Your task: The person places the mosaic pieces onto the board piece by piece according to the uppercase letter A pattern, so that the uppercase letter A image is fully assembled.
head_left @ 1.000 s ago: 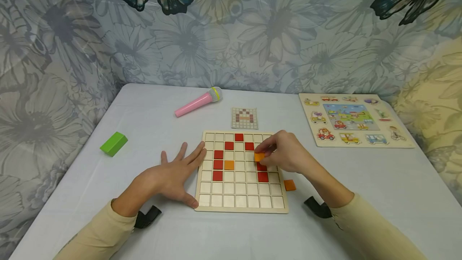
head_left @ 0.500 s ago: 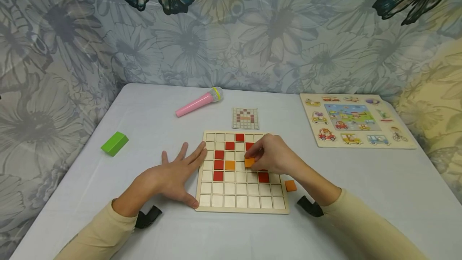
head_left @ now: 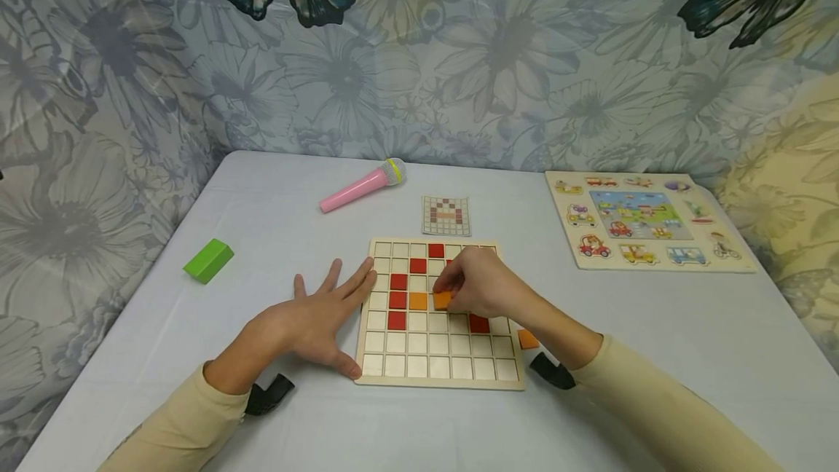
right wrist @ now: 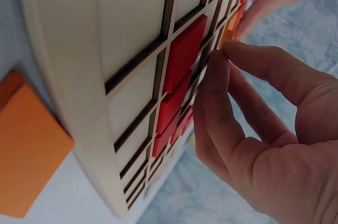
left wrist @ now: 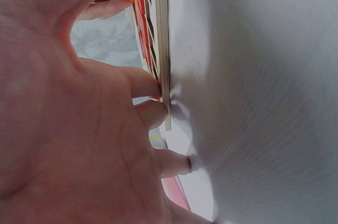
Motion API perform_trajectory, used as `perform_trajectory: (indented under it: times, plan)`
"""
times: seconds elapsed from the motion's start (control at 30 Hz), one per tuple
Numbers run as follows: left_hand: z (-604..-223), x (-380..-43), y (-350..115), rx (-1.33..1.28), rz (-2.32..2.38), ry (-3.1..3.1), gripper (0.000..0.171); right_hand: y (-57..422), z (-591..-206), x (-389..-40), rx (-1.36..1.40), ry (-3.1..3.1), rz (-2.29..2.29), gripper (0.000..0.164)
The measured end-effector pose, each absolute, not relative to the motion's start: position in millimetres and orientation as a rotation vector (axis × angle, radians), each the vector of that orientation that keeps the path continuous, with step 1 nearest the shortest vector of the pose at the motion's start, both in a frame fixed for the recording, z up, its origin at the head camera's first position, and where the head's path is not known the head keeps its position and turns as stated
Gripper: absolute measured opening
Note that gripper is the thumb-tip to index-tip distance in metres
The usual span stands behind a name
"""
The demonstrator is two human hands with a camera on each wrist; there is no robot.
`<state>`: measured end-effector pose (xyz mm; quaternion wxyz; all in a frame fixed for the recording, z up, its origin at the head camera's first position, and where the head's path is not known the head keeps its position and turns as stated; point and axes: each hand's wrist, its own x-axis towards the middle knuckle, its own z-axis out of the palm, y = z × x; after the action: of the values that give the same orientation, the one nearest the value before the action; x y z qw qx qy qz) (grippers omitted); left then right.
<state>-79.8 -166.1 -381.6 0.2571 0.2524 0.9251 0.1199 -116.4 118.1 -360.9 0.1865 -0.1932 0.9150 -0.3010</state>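
Observation:
A wooden grid board (head_left: pixel 438 364) lies on the white table, with several red square tiles (head_left: pixel 396 320) in its cells. One orange tile (head_left: pixel 417 301) sits in a cell beside the left red column. My right hand (head_left: pixel 481 284) pinches another orange tile (head_left: pixel 442 301) between thumb and fingers, one cell to the right of it, right at the board's surface. My left hand (head_left: pixel 321 319) is spread flat, its thumb and fingertips against the board's left edge; the left wrist view shows those fingers (left wrist: pixel 145 84) along the edge. A loose orange tile (right wrist: pixel 31 147) lies off the board's right side.
Behind the board lies a small pattern card (head_left: pixel 446 215), with a pink toy microphone (head_left: pixel 357 188) to its left. A green block (head_left: pixel 208 261) is at the far left. A vehicle picture puzzle (head_left: pixel 645 221) occupies the back right. Patterned cloth (head_left: pixel 419 57) hangs behind the table.
My right hand has moved left across the board with the orange tile, from the right red column to near the seated orange tile. My left hand has stayed in place.

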Motion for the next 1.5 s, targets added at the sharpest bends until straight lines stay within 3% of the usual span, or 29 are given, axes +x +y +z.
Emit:
perform_trajectory:
  times: [1.5]
  plan:
    - [-380,-80,-165,0.698,0.303,2.509,0.14,103,-363,-111,-0.586,2.689,-0.758,0.027]
